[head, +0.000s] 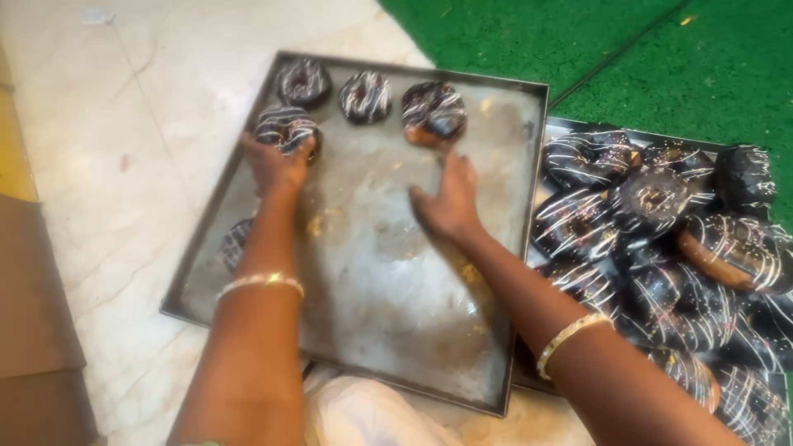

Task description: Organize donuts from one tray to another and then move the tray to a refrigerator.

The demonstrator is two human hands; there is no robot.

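Note:
A square grey metal tray (388, 330) lies on the pale floor. Along its far edge sit chocolate-glazed doughnuts with white stripes: one (303, 81), a second (366, 95) and a tilted third (434, 111). My left hand (277, 165) holds a fourth doughnut (286, 126) at the tray's far left. Another doughnut (237, 242) shows partly behind my left forearm. My right hand (448, 201) hovers with fingers apart just below the tilted doughnut, holding nothing. Both wrists wear gold bangles.
A second tray (570, 124) on the right is heaped with several glazed doughnuts (661, 239). Green matting (595, 41) covers the floor beyond. A brown cardboard piece (33, 314) lies at the left. White cloth (363, 413) lies at the near edge.

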